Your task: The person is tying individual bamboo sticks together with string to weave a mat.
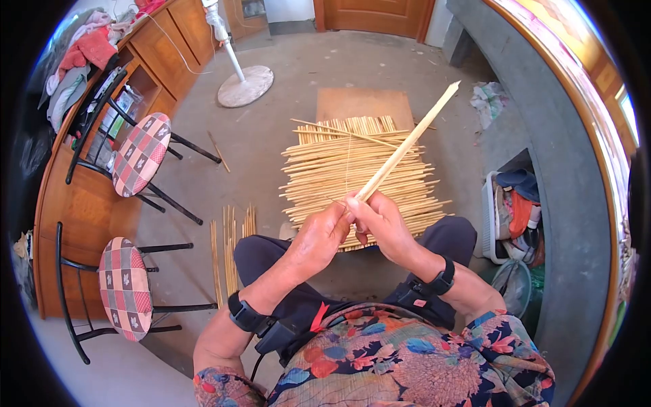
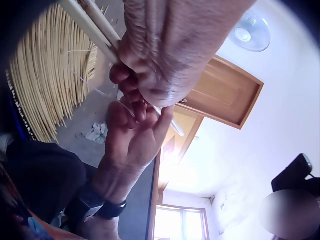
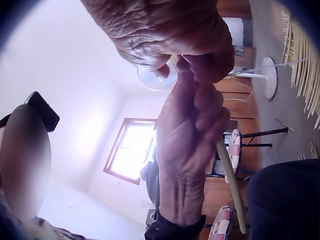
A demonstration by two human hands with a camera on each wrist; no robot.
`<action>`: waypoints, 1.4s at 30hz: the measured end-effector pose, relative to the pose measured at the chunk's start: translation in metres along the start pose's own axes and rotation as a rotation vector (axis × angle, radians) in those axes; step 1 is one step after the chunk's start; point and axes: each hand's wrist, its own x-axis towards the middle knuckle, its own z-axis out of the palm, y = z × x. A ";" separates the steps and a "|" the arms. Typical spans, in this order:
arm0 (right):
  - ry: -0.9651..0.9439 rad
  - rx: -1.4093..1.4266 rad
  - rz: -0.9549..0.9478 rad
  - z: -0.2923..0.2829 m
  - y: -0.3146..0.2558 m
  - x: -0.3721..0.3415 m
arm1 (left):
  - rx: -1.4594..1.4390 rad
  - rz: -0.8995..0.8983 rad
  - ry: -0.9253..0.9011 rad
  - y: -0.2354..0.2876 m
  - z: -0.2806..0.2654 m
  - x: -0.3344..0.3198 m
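Both hands meet above the lap. The right hand [image 1: 386,227] pinches the near end of pale stalks [image 1: 410,142], which point up and to the right. The left hand [image 1: 315,241] has its fingers curled against the same end, touching the right. In the left wrist view two stalks [image 2: 92,27] lie side by side, and a thin thread [image 2: 100,91] runs towards the fingers. A stalk end [image 3: 231,185] sticks out below the left hand in the right wrist view. Beyond the hands lies a mat of stalks [image 1: 352,173], with a thread across it.
Loose stalks [image 1: 230,251] lie on the floor left of the knees. Two chairs with checked seats [image 1: 125,288] stand at the left. A board [image 1: 366,105] is behind the mat, a white stand base [image 1: 245,86] farther back. A basket of cloth items [image 1: 489,217] sits at the right.
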 end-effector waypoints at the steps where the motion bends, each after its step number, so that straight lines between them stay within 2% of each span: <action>1: 0.040 0.035 0.080 0.000 0.000 0.005 | -0.002 0.003 -0.004 0.000 -0.001 0.004; 3: 0.062 0.097 0.086 0.000 0.003 0.015 | 0.079 0.098 0.049 -0.003 -0.003 0.014; 5: 0.072 0.204 0.084 -0.001 0.008 0.026 | 0.108 0.092 0.053 -0.013 -0.003 0.024; 9: 0.114 0.223 0.050 -0.004 0.015 0.048 | 0.266 0.093 0.058 -0.018 -0.011 0.047; 12: 0.147 0.179 0.055 -0.014 0.022 0.069 | 0.200 0.144 0.067 -0.030 -0.015 0.069; 14: 0.116 0.068 0.002 -0.028 0.020 0.085 | 0.269 0.135 0.086 -0.037 -0.020 0.085; 16: 0.174 -0.587 0.081 -0.047 0.005 0.094 | 0.330 0.120 0.088 -0.038 -0.026 0.097; 17: 0.218 -0.765 -0.065 -0.055 0.000 0.098 | 0.352 0.096 0.075 -0.036 -0.030 0.102; 18: 0.223 -0.774 -0.064 -0.058 -0.004 0.101 | 0.370 0.073 0.063 -0.033 -0.032 0.108; 19: 0.294 -0.933 -0.367 -0.060 -0.007 0.103 | 0.439 -0.017 0.019 -0.029 -0.033 0.113; 20: 0.361 -1.083 -0.677 -0.060 -0.011 0.106 | 0.435 -0.015 0.014 -0.033 -0.031 0.120; 21: 0.282 -1.165 -0.804 -0.061 -0.005 0.118 | 0.442 0.024 0.014 -0.040 -0.028 0.127; 22: 0.288 -1.165 -0.798 -0.062 -0.004 0.124 | 0.450 0.064 0.016 -0.044 -0.026 0.135; 24: 0.139 -1.273 -0.916 -0.065 -0.002 0.139 | 0.432 0.112 0.021 -0.042 -0.029 0.147; 26: 0.120 -1.266 -0.874 -0.071 0.004 0.155 | 0.426 0.143 -0.038 -0.044 -0.034 0.156; 29: 0.080 -1.273 -0.914 -0.081 0.014 0.178 | 0.538 0.084 -0.066 -0.056 -0.037 0.176; 32: 0.087 -1.151 -0.884 -0.091 0.028 0.202 | 0.535 0.053 -0.072 -0.066 -0.033 0.197; 34: 0.171 -1.035 -0.830 -0.094 0.038 0.220 | 0.462 0.059 -0.074 -0.075 -0.034 0.216; 36: 0.221 -1.032 -0.824 -0.101 0.024 0.238 | 0.377 0.053 -0.084 -0.089 -0.020 0.220; 38: 0.317 -0.860 -0.676 -0.106 -0.006 0.264 | 0.436 0.080 -0.287 -0.108 0.004 0.219; 39: 0.337 -0.869 -0.670 -0.117 -0.004 0.267 | 0.409 0.032 -0.168 -0.121 -0.002 0.227; 41: 0.335 0.243 -0.149 -0.136 0.005 0.274 | 0.504 0.000 -0.204 -0.137 -0.017 0.249; 42: 0.321 0.251 -0.148 -0.138 0.011 0.278 | 0.610 -0.030 -0.255 -0.141 -0.025 0.256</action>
